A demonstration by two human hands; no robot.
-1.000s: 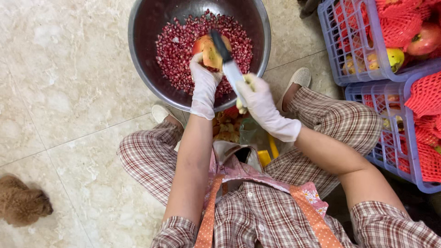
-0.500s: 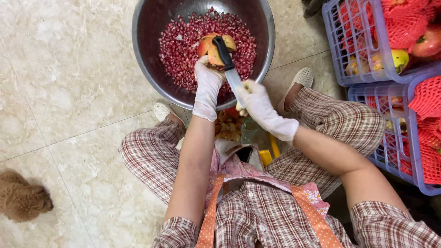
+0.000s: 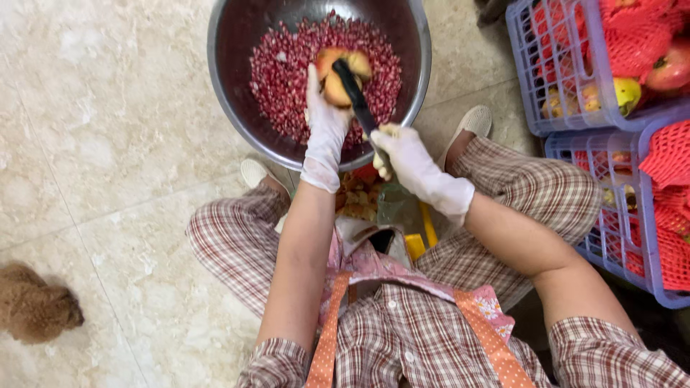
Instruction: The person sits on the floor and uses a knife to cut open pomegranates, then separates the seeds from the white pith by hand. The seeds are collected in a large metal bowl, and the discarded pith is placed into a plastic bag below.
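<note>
My left hand [image 3: 325, 122], in a white glove, holds a cut pomegranate piece [image 3: 343, 72] over a large steel bowl [image 3: 237, 43] filled with red pomegranate seeds [image 3: 287, 79]. My right hand [image 3: 406, 154], also gloved, grips a black tool [image 3: 356, 97] whose dark end lies across the fruit. Both hands are over the bowl's near side, above my knees.
Two purple plastic crates [image 3: 560, 108] with pomegranates in red mesh stand at the right. Peel scraps [image 3: 356, 197] and a yellow object [image 3: 424, 237] lie between my legs. A small brown furry dog [image 3: 32, 309] sits on the tiled floor [image 3: 108, 144] at lower left.
The tool's dark end now lies across the pomegranate piece; a second ago it was at the piece's right edge. My left hand still holds the fruit over the bowl.
</note>
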